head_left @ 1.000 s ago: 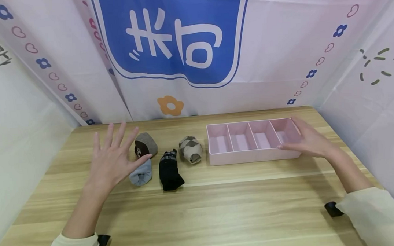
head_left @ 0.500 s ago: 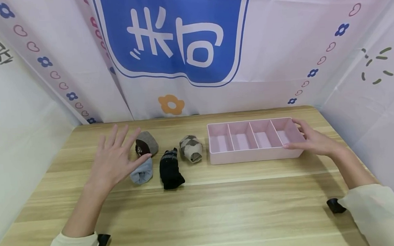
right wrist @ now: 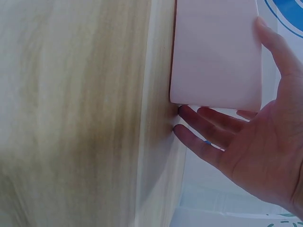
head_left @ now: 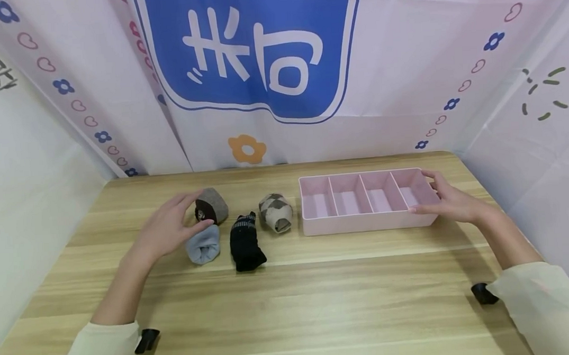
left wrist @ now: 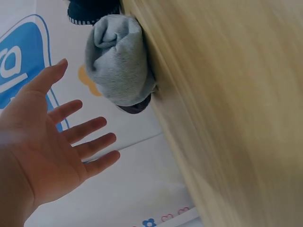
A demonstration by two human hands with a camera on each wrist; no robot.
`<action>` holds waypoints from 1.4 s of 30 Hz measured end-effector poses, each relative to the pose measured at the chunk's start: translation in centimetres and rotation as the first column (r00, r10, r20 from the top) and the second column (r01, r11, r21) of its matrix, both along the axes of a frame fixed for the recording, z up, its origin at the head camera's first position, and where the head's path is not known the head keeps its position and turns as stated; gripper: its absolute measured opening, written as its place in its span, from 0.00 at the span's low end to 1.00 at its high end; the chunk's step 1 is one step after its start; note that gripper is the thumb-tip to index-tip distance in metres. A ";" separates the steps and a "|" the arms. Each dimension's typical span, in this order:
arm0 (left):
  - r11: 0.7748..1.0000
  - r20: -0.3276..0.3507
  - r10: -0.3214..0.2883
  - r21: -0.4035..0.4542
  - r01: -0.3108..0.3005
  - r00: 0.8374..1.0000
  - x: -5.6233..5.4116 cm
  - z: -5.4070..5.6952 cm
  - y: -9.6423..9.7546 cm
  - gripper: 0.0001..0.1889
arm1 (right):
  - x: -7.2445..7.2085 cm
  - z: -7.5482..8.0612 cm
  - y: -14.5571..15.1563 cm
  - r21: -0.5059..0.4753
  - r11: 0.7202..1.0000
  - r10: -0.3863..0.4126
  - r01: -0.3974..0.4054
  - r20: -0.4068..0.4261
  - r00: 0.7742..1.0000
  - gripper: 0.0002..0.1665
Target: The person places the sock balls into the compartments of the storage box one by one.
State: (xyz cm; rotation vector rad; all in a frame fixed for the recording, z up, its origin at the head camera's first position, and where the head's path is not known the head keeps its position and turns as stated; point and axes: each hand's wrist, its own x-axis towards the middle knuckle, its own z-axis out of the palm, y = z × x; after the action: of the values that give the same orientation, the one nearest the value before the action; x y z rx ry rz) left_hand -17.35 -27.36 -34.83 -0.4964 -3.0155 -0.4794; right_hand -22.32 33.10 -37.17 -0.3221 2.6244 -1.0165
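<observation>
In the head view my left hand (head_left: pixel 164 225), fingers slightly bent and spread, hovers beside a pale blue rolled sock (head_left: pixel 203 244) and a grey sock with a dark brown patch (head_left: pixel 214 204). The left wrist view shows nothing in that hand's palm, with the blue sock just beyond its thumb. A black rolled sock (head_left: pixel 246 245) and an argyle-patterned rolled sock (head_left: pixel 275 212) lie to the right. My right hand (head_left: pixel 450 202) holds the right end of a pink divided box (head_left: pixel 358 224), its thumb on the front rim and fingers at the end wall.
The box has several compartments, with bare bottoms showing. It stands near the back of the wooden table (head_left: pixel 318 303). A printed cloth backdrop (head_left: pixel 385 88) rises behind the table's back edge, and white cloth walls flank both sides.
My left hand has lowered toward the blue and grey socks, its fingers going from widely spread to slightly bent. The right hand's fingers have shifted a little on the box end; the socks stay put.
</observation>
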 end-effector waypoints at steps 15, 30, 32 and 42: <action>0.994 0.126 -0.002 0.110 -0.012 0.992 -2.8 -0.6 -0.1 0.43 | 0.0 0.2 0.2 -0.019 1.000 -0.011 0.011 0.018 1.000 0.66; 0.976 0.215 -0.038 0.219 -0.011 0.976 -4.6 -1.7 -0.8 0.45 | -0.1 0.2 -0.2 -0.019 1.000 -0.003 0.003 0.015 1.000 0.66; 0.974 0.222 -0.034 0.226 -0.018 0.974 -4.7 -1.7 -0.7 0.45 | 0.0 0.2 -0.2 -0.017 1.000 -0.002 0.002 0.017 1.000 0.66; 0.963 0.237 -0.037 0.269 -0.029 0.971 -4.9 -2.0 -1.0 0.43 | 0.0 0.2 -0.1 -0.012 1.000 -0.003 0.003 0.024 1.000 0.66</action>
State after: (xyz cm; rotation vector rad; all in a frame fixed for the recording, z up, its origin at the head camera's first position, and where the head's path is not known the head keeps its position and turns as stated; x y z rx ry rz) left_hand -22.27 -28.32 -36.78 -0.4540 -3.0966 -1.0051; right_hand -22.30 33.05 -36.98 -0.3068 2.5988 -1.0304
